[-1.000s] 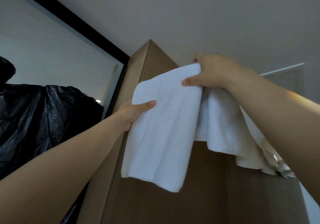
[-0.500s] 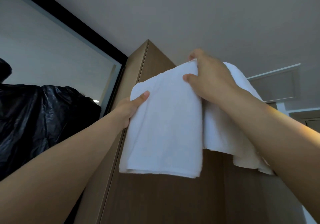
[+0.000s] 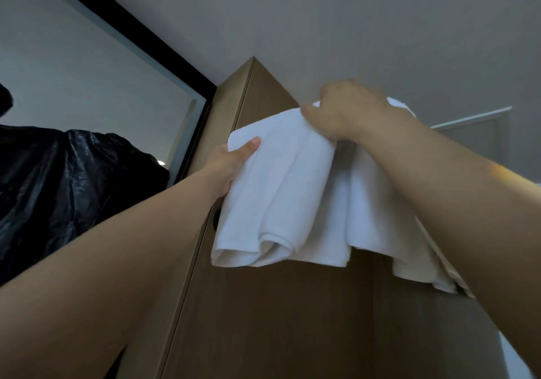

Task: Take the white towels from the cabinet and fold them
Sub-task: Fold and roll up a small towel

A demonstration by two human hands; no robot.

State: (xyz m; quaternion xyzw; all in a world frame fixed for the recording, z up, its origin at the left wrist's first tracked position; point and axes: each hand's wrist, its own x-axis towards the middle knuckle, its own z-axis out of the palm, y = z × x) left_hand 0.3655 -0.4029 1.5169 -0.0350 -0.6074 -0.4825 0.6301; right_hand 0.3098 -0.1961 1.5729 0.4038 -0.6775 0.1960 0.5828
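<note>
Head view: your left hand (image 3: 231, 162) pinches the towel (image 3: 281, 197) at its upper left corner, thumb flat on the front face and fingers hidden behind the cloth. Your right hand (image 3: 348, 112) is blurred, but its fingers are curled over a bunched stretch of the top edge. The towel hangs in the air between the two grips, held high in front of the cabinet (image 3: 263, 305) and falling below them in loose pleats. More white cloth drapes under your right wrist and forearm, creamier toward its lower hem. You cannot tell from here whether that is the same towel or a second one.

Taking looks done for at least this towel, since it is wholly in your hands. Folding has hardly begun: the cloth is doubled in soft rolls, with no flat, squared fold yet. The cabinet's inside is not shown, so whether more towels wait there is unknown.

The top edge sags between your grips, and the bottom hem below them swings free and uneven. The ceiling (image 3: 380, 27) is close above your right grip, the cabinet front lies just behind the cloth, and a black bag (image 3: 73, 179) sits left of your left forearm. Your open room is therefore probably downward and toward you. No flat surface is in view.
</note>
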